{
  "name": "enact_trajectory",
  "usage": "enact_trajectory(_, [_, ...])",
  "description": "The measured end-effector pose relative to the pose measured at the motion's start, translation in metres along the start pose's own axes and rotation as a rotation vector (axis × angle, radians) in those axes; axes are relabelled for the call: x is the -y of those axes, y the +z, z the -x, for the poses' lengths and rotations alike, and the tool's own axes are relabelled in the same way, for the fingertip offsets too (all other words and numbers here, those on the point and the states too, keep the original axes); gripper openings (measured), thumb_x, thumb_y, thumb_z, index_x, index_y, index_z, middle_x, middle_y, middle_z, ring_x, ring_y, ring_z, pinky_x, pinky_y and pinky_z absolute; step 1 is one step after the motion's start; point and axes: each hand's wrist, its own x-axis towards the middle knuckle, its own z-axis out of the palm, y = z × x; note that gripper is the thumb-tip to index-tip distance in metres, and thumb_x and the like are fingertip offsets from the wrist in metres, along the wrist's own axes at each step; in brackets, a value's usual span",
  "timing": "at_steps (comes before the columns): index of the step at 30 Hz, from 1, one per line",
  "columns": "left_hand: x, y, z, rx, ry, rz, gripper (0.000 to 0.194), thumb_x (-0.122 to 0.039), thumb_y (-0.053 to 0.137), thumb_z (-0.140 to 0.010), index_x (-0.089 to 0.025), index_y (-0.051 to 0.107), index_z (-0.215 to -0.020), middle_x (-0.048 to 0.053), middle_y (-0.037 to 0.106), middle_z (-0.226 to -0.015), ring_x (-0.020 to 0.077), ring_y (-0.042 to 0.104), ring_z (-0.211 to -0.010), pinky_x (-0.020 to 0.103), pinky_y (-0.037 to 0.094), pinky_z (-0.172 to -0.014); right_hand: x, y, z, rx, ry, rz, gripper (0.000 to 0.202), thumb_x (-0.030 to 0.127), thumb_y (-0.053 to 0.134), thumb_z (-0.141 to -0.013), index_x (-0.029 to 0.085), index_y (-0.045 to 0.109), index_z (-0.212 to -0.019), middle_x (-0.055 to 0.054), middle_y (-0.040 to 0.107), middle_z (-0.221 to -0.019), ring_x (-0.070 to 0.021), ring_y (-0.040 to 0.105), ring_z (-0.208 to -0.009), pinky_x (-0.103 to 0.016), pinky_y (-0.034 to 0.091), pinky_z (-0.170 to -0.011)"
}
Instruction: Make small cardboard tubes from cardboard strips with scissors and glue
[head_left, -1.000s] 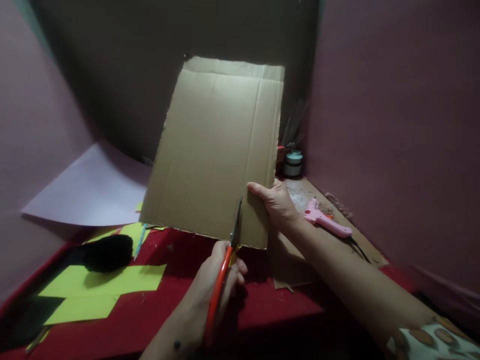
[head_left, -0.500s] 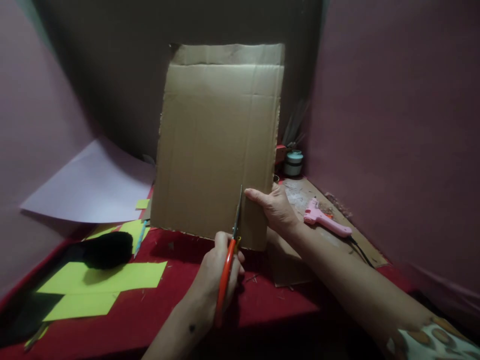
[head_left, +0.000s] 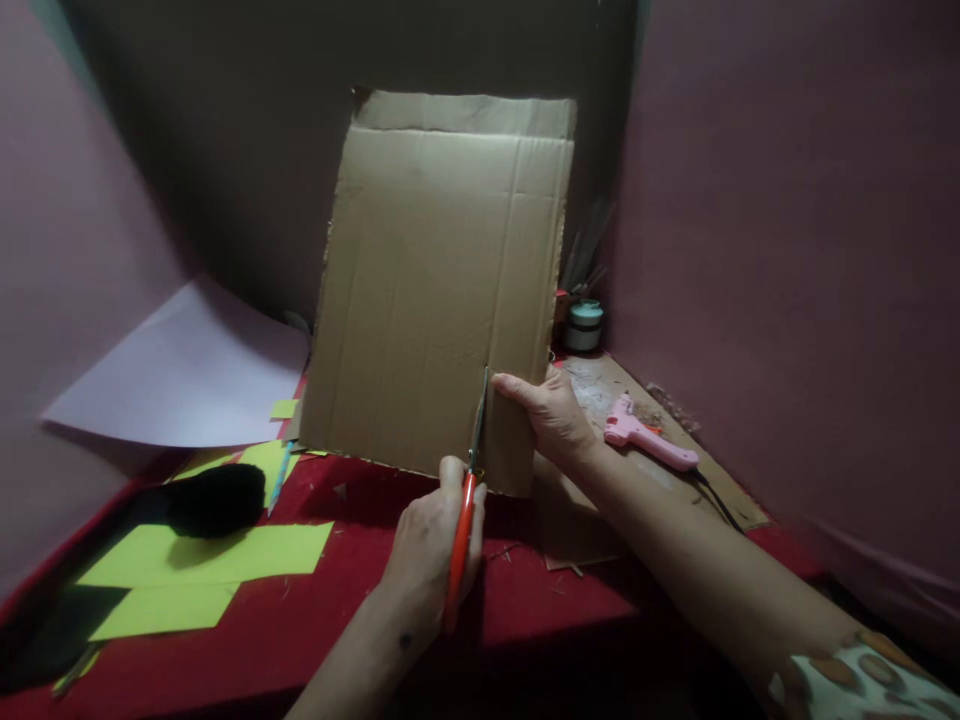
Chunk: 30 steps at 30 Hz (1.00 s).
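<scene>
Above the desk (head_left: 300, 620): cardboard sheet (head_left: 427, 280) held by hand, scissors (head_left: 463, 520) applied

At far left, a pale lavender sheet (head_left: 180, 370) curves upward toward the rear of the red-covered desk. Nearer the person lie bright yellow papers (head_left: 285, 560). A black fuzzy object (head_left: 217, 500) sits over them, with a light-blue stick (head_left: 280, 478) just to its right.

At centre, the cardboard sheet is nearly upright, leaning slightly to the right. A crease crosses it near the top edge. The left hand (head_left: 427, 540) is closed around the orange handles of the scissors. The visible blade runs from the lower edge up the front face; its tip lies just beside the opposite thumb. Whether the second blade is behind the cardboard cannot be told.

The right hand (head_left: 559, 415) grips the lower right edge: thumb on the front face, fingers hidden behind. Below it lies a second cardboard piece (head_left: 574, 540), partly covered.

At right rear stands a teal-lidded jar (head_left: 585, 325). Nearer, a brown board (head_left: 686, 485) carries a pink glue gun (head_left: 649, 442) with a dark cord (head_left: 721, 500).
</scene>
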Motion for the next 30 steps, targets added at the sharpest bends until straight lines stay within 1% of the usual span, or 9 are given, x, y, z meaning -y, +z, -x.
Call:
enact_trajectory(4, [0.001, 0.006, 0.002, -0.036, 0.031, 0.07, 0.018, -0.028, 0.038, -0.091, -0.027, 0.026, -0.077, -0.004, 0.045, -0.058, 0.018, 0.046, -0.05, 0.028, 0.028, -0.054, -0.004, -0.006, -0.001, -0.01, 0.027, -0.006, 0.035, 0.032, 0.081, -0.065, 0.022, 0.07, -0.096, -0.004, 0.074, -0.105, -0.0234, 0.069, -0.095, -0.038, 0.053, -0.086])
enact_trajectory(7, [0.002, 0.01, 0.003, -0.041, 0.009, 0.058, 0.02, -0.027, 0.039, -0.091, -0.027, 0.025, -0.076, -0.006, 0.041, -0.055, 0.0173, 0.044, -0.048, 0.028, 0.026, -0.054, -0.003, -0.012, -0.008, -0.018, 0.071, -0.014, 0.036, 0.035, 0.082, -0.064, 0.02, 0.07, -0.094, -0.004, 0.075, -0.096, -0.0219, 0.07, -0.086, -0.037, 0.054, -0.083])
enact_trajectory(9, [0.004, 0.011, 0.004, -0.006, -0.038, 0.039, 0.021, -0.025, 0.041, -0.089, -0.027, 0.026, -0.076, -0.006, 0.039, -0.052, 0.0169, 0.042, -0.047, 0.029, 0.025, -0.053, 0.002, -0.013, -0.015, -0.049, 0.082, -0.029, 0.038, 0.038, 0.083, -0.065, 0.019, 0.069, -0.095, -0.004, 0.075, -0.091, -0.0212, 0.07, -0.079, -0.037, 0.054, -0.08])
enact_trajectory(11, [0.005, 0.011, 0.006, 0.051, -0.096, 0.08, 0.018, -0.024, 0.045, -0.087, -0.027, 0.029, -0.078, -0.006, 0.043, -0.052, 0.0165, 0.043, -0.047, 0.028, 0.025, -0.053, 0.007, -0.013, -0.021, -0.083, 0.073, -0.027, 0.04, 0.037, 0.084, -0.063, 0.018, 0.069, -0.095, -0.005, 0.075, -0.09, -0.0215, 0.07, -0.078, -0.036, 0.054, -0.079])
enact_trajectory(13, [0.007, 0.011, 0.008, 0.087, -0.144, 0.179, 0.013, -0.023, 0.048, -0.085, -0.026, 0.035, -0.084, -0.005, 0.051, -0.057, 0.0165, 0.047, -0.051, 0.027, 0.028, -0.053, 0.01, -0.011, -0.025, -0.104, 0.055, -0.032, 0.039, 0.034, 0.085, -0.061, 0.017, 0.069, -0.093, -0.006, 0.075, -0.089, -0.0214, 0.07, -0.078, -0.035, 0.054, -0.077])
enact_trajectory(17, [0.006, 0.012, 0.012, 0.098, -0.176, 0.3, 0.017, -0.022, 0.05, -0.08, -0.025, 0.039, -0.093, -0.001, 0.06, -0.066, 0.0176, 0.055, -0.058, 0.027, 0.037, -0.056, 0.011, -0.007, -0.024, -0.113, 0.066, -0.023, 0.037, 0.035, 0.084, -0.059, 0.018, 0.069, -0.089, -0.004, 0.075, -0.084, -0.0212, 0.069, -0.075, -0.034, 0.053, -0.072])
enact_trajectory(23, [-0.007, 0.002, 0.01, 0.067, -0.112, 0.25, 0.012, -0.022, 0.047, -0.081, -0.024, 0.04, -0.091, 0.0, 0.061, -0.068, 0.0185, 0.059, -0.062, 0.029, 0.043, -0.061, 0.011, -0.005, -0.021, -0.154, 0.076, -0.013, 0.038, 0.034, 0.083, -0.057, 0.018, 0.069, -0.088, -0.003, 0.074, -0.076, -0.0203, 0.068, -0.069, -0.032, 0.053, -0.068])
enact_trajectory(27, [-0.01, -0.004, 0.004, 0.089, -0.117, 0.205, 0.01, -0.022, 0.046, -0.082, -0.024, 0.038, -0.087, -0.001, 0.059, -0.065, 0.0179, 0.058, -0.06, 0.029, 0.042, -0.058, 0.011, -0.004, -0.021, -0.112, 0.075, -0.019, 0.035, 0.033, 0.083, -0.057, 0.018, 0.07, -0.086, -0.003, 0.075, -0.08, -0.0207, 0.068, -0.073, -0.032, 0.053, -0.07])
enact_trajectory(30, [-0.006, -0.004, 0.001, 0.078, -0.071, 0.208, 0.012, -0.022, 0.046, -0.082, -0.024, 0.037, -0.089, -0.001, 0.059, -0.067, 0.0177, 0.057, -0.061, 0.029, 0.041, -0.059, 0.011, -0.003, -0.022, -0.092, 0.063, -0.035, 0.034, 0.034, 0.083, -0.058, 0.019, 0.07, -0.086, -0.003, 0.074, -0.081, -0.0212, 0.069, -0.075, -0.034, 0.053, -0.072])
